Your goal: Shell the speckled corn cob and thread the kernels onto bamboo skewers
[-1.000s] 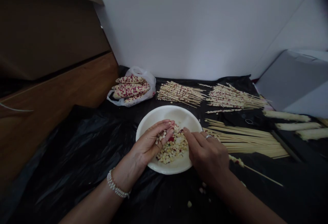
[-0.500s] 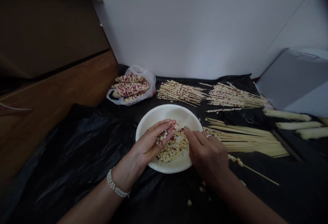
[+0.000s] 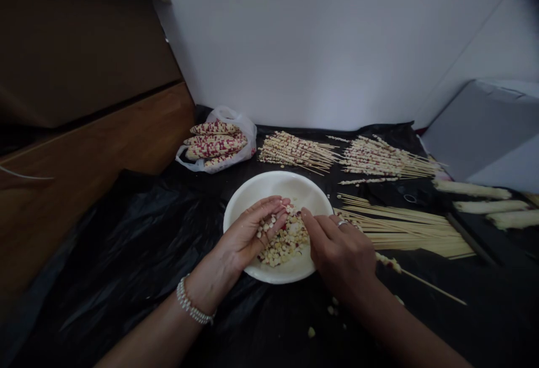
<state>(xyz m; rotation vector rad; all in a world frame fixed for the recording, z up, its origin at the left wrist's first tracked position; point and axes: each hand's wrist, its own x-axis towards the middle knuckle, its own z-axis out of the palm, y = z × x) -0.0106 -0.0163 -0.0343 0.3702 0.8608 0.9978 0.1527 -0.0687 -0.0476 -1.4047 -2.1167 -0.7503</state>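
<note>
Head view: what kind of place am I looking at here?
Probably an improvised food-preparation spot indoors: there's a white bowl of loose corn kernels, piles of kernel-threaded skewers, and black plastic sheeting spread underneath.

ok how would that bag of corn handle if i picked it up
Probably floppy, since the bag looks thin and crumpled. It may feel fairly heavy, with several thick ears inside. They're rounded and partly uncovered, so they could roll out.

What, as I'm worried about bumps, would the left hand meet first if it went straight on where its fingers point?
Probably the white bowl, at its far right rim; depth is unclear, so the left hand might pass above it.
</note>
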